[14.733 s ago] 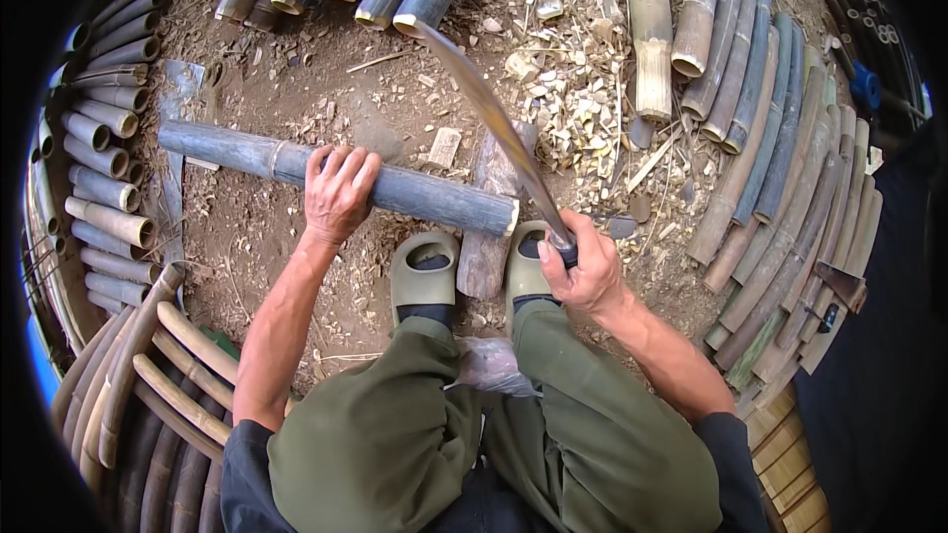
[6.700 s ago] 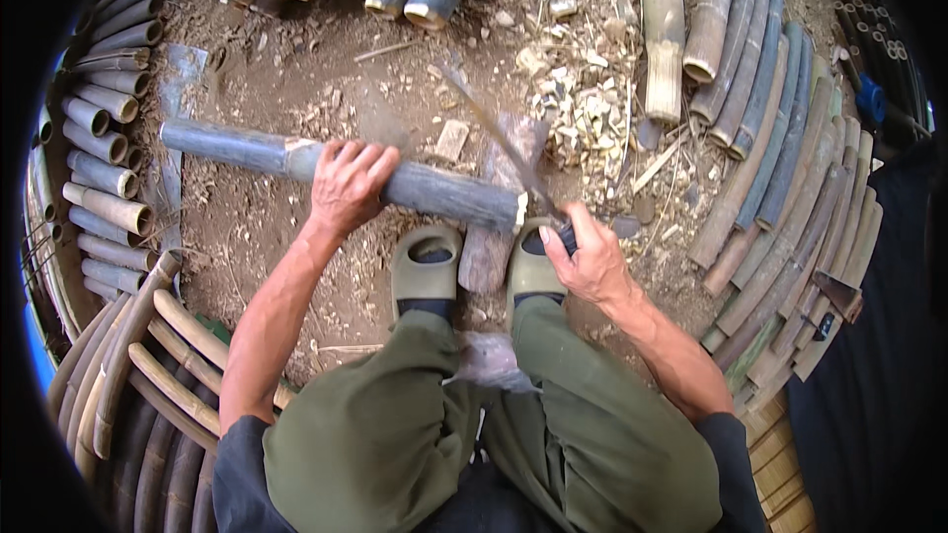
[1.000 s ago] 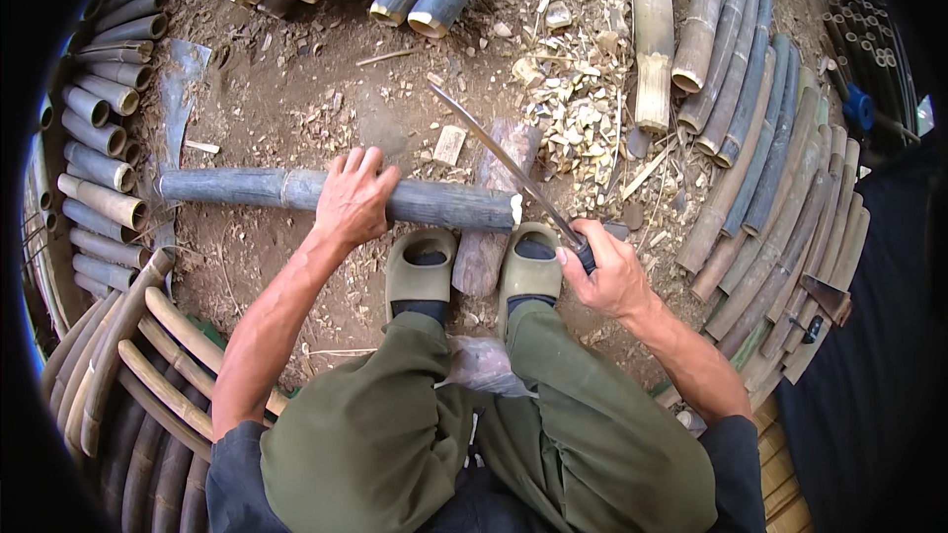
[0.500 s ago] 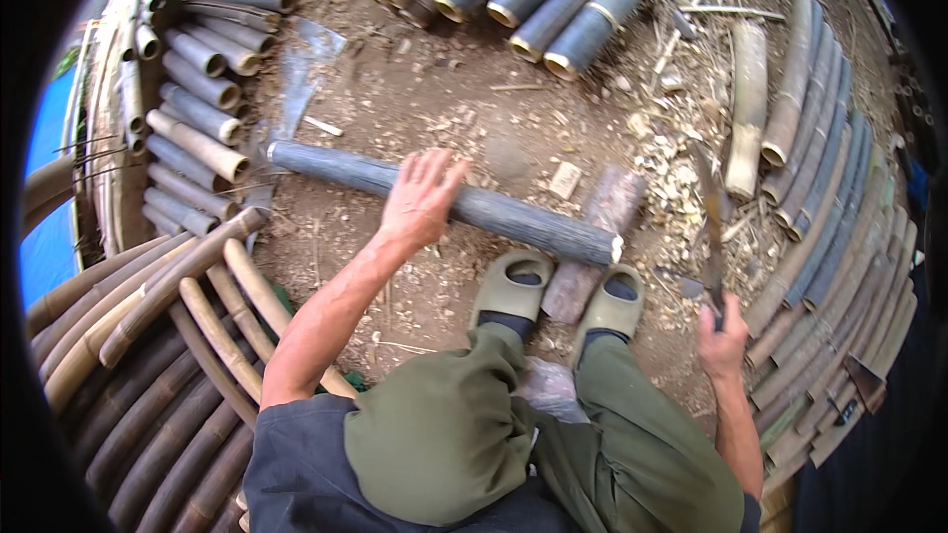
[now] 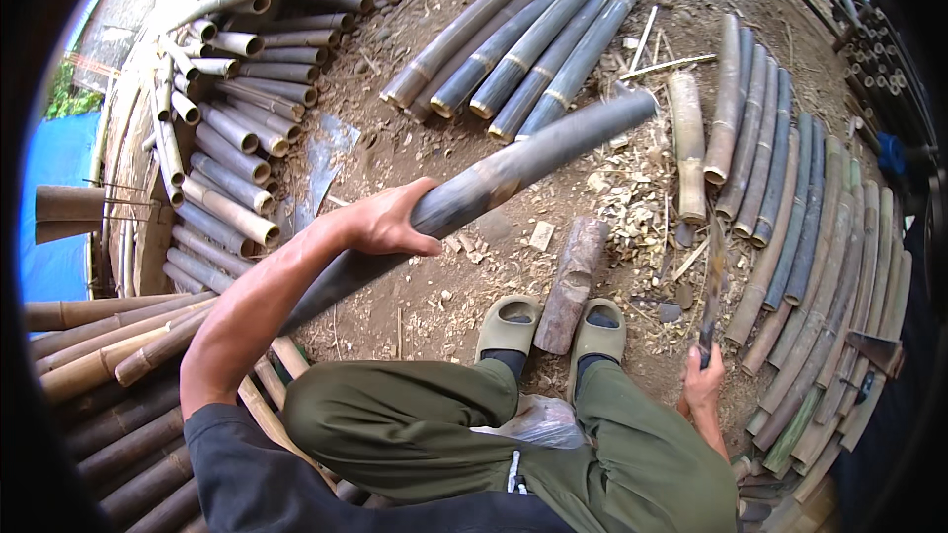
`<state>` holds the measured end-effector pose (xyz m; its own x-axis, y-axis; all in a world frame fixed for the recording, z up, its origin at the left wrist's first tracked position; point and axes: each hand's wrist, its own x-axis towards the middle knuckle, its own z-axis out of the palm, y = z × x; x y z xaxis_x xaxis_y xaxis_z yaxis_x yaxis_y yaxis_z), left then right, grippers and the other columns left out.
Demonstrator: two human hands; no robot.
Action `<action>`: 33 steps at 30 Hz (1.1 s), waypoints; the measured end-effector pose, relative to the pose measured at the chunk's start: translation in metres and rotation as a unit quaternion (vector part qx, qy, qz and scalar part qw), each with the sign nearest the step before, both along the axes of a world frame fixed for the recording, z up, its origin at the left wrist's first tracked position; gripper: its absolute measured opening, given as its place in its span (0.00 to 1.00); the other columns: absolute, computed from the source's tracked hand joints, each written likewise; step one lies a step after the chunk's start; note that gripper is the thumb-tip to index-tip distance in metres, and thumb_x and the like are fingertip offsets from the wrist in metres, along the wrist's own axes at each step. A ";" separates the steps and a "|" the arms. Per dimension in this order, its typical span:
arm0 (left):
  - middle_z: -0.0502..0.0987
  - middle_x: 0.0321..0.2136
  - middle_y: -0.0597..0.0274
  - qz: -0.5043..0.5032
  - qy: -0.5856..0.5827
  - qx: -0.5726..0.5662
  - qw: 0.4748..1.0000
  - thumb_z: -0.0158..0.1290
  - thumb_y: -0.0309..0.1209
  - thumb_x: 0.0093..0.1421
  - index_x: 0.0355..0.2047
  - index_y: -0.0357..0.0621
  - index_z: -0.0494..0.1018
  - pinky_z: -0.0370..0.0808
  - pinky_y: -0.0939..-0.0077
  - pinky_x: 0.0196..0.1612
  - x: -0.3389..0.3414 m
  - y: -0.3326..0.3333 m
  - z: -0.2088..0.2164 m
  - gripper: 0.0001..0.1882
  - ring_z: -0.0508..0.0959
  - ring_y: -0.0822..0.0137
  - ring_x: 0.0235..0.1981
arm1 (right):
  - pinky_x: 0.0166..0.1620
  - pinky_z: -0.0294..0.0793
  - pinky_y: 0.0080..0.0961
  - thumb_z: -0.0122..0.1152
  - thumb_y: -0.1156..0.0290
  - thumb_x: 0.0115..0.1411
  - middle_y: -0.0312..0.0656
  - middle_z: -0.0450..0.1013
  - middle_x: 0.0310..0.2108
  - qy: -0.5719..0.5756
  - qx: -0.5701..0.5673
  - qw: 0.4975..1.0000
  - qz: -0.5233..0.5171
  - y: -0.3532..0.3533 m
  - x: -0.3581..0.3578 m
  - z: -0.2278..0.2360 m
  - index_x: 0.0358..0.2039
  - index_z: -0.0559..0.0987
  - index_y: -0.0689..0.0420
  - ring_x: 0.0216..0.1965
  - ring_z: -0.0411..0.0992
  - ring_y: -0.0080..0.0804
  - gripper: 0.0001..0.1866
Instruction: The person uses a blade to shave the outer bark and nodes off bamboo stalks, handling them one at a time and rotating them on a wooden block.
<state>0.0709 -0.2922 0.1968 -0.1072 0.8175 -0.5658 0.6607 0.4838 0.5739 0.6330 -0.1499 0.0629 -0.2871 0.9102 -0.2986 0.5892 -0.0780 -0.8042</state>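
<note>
Gripping a long grey bamboo pole [image 5: 494, 183] near its middle, the left hand [image 5: 380, 222] holds it slanted above the dirt ground [image 5: 425, 286]. The right hand [image 5: 703, 390] is closed around a long knife [image 5: 711, 286] beside the right leg. A short log [image 5: 571, 284] lies between two sandalled feet [image 5: 506, 324]

Long bamboo pole [image 5: 513, 173]: I lose its lower end behind my left forearm, just above the green trousers [image 5: 415, 424]. Blade [image 5: 712, 286] right of the pole is motion-blurred, edge unreadable. Right hand [image 5: 703, 390] fingers wrap out of sight, probably closed on the handle. Stacked bamboo left of the pole runs out of frame.
</note>
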 end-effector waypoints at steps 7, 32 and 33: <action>0.80 0.31 0.56 0.300 -0.435 -0.021 0.849 0.61 0.46 0.58 0.40 0.40 0.77 0.80 0.70 0.35 0.135 0.027 0.006 0.21 0.81 0.65 0.29 | 0.49 0.74 0.36 0.59 0.68 0.64 0.55 0.76 0.42 0.036 0.188 0.975 0.109 0.014 -0.068 0.006 0.50 0.74 0.68 0.43 0.76 0.45 0.18; 0.75 0.43 0.47 0.417 -0.704 -0.017 0.575 0.59 0.37 0.58 0.59 0.38 0.60 0.84 0.58 0.38 0.274 -0.118 -0.054 0.33 0.81 0.57 0.38 | 0.25 0.78 0.34 0.65 0.70 0.52 0.45 0.72 0.24 -0.114 0.209 0.878 0.415 -0.006 -0.165 0.000 0.29 0.71 0.57 0.25 0.76 0.38 0.11; 0.74 0.43 0.47 0.426 -0.704 -0.015 0.568 0.60 0.38 0.57 0.59 0.36 0.61 0.84 0.60 0.37 0.274 -0.121 -0.051 0.33 0.81 0.57 0.38 | 0.26 0.78 0.34 0.65 0.70 0.52 0.45 0.72 0.24 -0.090 0.217 0.870 0.434 -0.012 -0.163 0.000 0.29 0.71 0.57 0.25 0.76 0.38 0.10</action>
<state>0.3447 -0.4137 0.1458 0.1199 0.7959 -0.5935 -0.9241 0.3080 0.2264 0.4704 -0.1617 0.0625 -0.9063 0.4126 -0.0916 0.3941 0.7466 -0.5360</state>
